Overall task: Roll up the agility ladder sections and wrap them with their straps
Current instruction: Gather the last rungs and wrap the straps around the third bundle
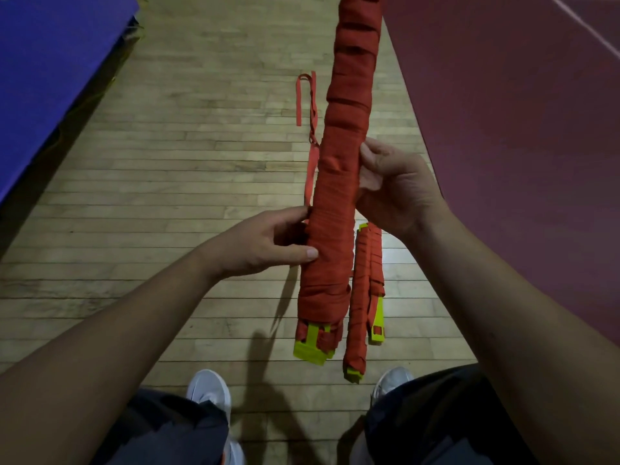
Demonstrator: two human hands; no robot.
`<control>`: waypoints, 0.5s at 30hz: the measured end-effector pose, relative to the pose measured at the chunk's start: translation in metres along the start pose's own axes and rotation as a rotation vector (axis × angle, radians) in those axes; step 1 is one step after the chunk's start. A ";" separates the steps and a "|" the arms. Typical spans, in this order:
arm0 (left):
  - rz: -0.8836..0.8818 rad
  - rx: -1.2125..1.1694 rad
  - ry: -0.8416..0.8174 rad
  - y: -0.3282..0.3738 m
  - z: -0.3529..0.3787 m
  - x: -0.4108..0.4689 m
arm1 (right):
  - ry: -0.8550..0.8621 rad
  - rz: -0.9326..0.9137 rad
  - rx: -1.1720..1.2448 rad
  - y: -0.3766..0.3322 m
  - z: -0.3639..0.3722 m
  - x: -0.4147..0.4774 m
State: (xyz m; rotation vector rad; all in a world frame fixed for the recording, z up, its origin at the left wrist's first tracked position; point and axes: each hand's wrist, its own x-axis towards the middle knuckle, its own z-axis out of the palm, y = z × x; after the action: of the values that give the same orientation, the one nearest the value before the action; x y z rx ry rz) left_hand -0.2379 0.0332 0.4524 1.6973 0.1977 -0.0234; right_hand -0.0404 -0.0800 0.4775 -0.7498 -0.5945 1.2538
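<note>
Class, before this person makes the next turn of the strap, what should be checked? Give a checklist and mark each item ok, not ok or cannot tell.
1. Left hand grips the held bundle low down: ok.
2. Right hand holds its other side, higher up: ok.
3. Strap tail wound on: not ok, it trails loose beside the bundle.
4. Yellow rungs sit gathered at the near end: ok.
5. Far end wrapped: cannot tell, it leaves the frame.
6. Second bundle lies wrapped on the floor, apart from the hands: ok.
</note>
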 end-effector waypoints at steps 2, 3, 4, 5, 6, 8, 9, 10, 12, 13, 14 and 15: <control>-0.050 0.089 -0.011 0.000 -0.003 0.001 | 0.029 -0.020 -0.040 0.000 -0.001 -0.002; -0.088 0.146 -0.018 0.001 -0.004 0.001 | 0.047 -0.034 -0.062 -0.001 -0.001 -0.003; -0.140 0.215 -0.029 0.002 -0.006 0.001 | 0.065 -0.050 -0.087 -0.001 -0.002 -0.004; -0.201 0.292 -0.041 0.002 -0.008 0.001 | 0.085 -0.069 -0.118 -0.001 -0.003 -0.004; -0.257 0.368 -0.046 0.002 -0.011 0.000 | 0.106 -0.091 -0.150 -0.002 -0.004 -0.004; -0.314 0.471 -0.027 0.001 -0.017 -0.003 | 0.157 -0.123 -0.208 -0.003 -0.005 -0.005; -0.307 0.476 0.002 0.000 -0.019 -0.003 | 0.190 -0.126 -0.245 -0.003 -0.006 -0.004; -0.284 0.450 0.039 -0.003 -0.021 -0.004 | 0.232 -0.126 -0.296 -0.003 -0.005 -0.004; -0.228 0.389 0.120 -0.006 -0.017 -0.003 | 0.325 -0.129 -0.414 -0.001 -0.004 -0.002; -0.206 0.374 0.168 -0.007 -0.013 -0.003 | 0.374 -0.128 -0.461 0.001 -0.003 0.000; -0.194 0.355 0.226 -0.008 -0.008 -0.002 | 0.423 -0.122 -0.493 0.004 -0.001 0.001; -0.191 0.333 0.285 -0.009 -0.004 -0.001 | 0.464 -0.114 -0.514 0.007 0.000 0.002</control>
State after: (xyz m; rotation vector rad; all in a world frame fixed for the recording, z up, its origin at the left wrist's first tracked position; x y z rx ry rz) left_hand -0.2403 0.0383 0.4438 2.0045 0.5953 0.0463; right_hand -0.0445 -0.0769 0.4723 -1.3691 -0.5674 0.7806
